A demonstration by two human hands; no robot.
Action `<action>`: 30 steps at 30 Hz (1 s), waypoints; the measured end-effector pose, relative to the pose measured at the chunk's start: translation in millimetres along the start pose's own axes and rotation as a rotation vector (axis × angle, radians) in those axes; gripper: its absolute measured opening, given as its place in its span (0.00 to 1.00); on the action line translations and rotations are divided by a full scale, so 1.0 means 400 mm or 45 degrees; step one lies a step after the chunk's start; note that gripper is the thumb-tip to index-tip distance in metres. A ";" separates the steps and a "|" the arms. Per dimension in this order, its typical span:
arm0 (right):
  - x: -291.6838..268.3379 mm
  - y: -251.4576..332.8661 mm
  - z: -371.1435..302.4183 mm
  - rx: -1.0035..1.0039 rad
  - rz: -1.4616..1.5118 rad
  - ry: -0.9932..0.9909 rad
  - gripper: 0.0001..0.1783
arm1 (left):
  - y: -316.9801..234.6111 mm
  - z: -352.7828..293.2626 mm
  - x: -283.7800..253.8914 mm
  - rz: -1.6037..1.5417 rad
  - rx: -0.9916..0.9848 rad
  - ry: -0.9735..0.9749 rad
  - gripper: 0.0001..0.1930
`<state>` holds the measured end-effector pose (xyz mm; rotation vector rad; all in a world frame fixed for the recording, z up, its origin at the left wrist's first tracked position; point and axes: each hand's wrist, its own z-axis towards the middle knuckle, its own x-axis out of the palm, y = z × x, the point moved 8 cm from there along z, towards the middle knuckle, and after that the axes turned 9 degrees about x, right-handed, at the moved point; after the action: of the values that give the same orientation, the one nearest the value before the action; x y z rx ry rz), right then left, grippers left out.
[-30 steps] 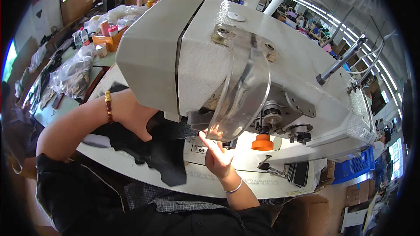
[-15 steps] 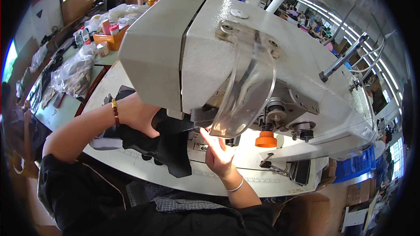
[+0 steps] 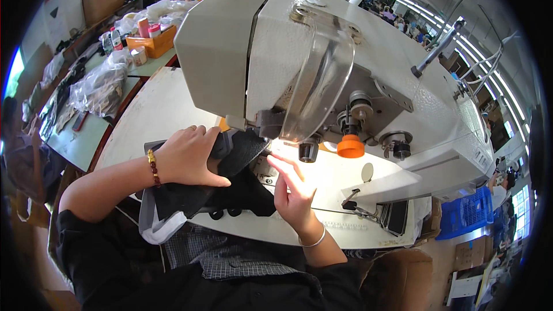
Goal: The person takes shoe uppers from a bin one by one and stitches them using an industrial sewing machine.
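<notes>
Black fabric piece [image 3: 245,193] lies in folds on the sewing machine's bed, a grey textured flap [image 3: 245,152] turned up near the needle area. My left hand [image 3: 187,158] grips the bunched fabric from the left, fingers over it and thumb pointing right. My right hand [image 3: 296,190] is at the fabric's right edge, its fingertips closed at the edge just below the machine head; the exact pinch is hard to see. A strip of white-and-grey cloth [image 3: 164,227] hangs over the table's front edge. The sewing machine [image 3: 276,52] stands over the work, and its needle is hidden.
A clear plastic guard [image 3: 319,80] and an orange knob [image 3: 351,146] hang close to my right hand. On the left, a side table bears plastic bags [image 3: 101,89] and an orange box [image 3: 152,43]. A blue crate [image 3: 466,219] stands at right.
The fabric has been turned, its grey flap now raised and the white-and-grey strip hanging nearer me. My left hand has shifted out from behind the machine head; my right hand stays at the edge.
</notes>
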<state>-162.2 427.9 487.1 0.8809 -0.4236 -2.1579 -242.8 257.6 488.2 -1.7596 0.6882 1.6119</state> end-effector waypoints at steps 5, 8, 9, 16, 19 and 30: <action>0.016 0.043 -0.037 0.158 0.180 0.184 0.13 | -0.038 -0.017 -0.022 -0.068 0.019 -0.170 0.53; 0.067 0.011 -0.068 0.344 0.236 0.429 0.12 | -0.064 -0.023 -0.025 -0.038 -0.019 -0.105 0.54; 0.091 -0.004 -0.081 0.432 0.417 0.532 0.13 | -0.071 -0.023 -0.021 -0.037 -0.015 -0.102 0.54; 0.149 -0.034 -0.105 0.738 1.031 0.920 0.12 | -0.080 -0.010 -0.006 -0.186 -0.094 -0.077 0.47; 0.157 -0.087 -0.119 0.679 1.024 0.890 0.13 | -0.066 0.030 0.019 -0.308 -0.001 -0.220 0.34; 0.110 -0.036 -0.089 0.957 0.792 0.876 0.19 | 0.000 0.166 0.026 -0.657 0.075 -0.668 0.12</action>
<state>-165.7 403.8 434.1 1.5616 -1.0062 -1.0129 -285.3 308.2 475.5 -1.2455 0.0245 1.5568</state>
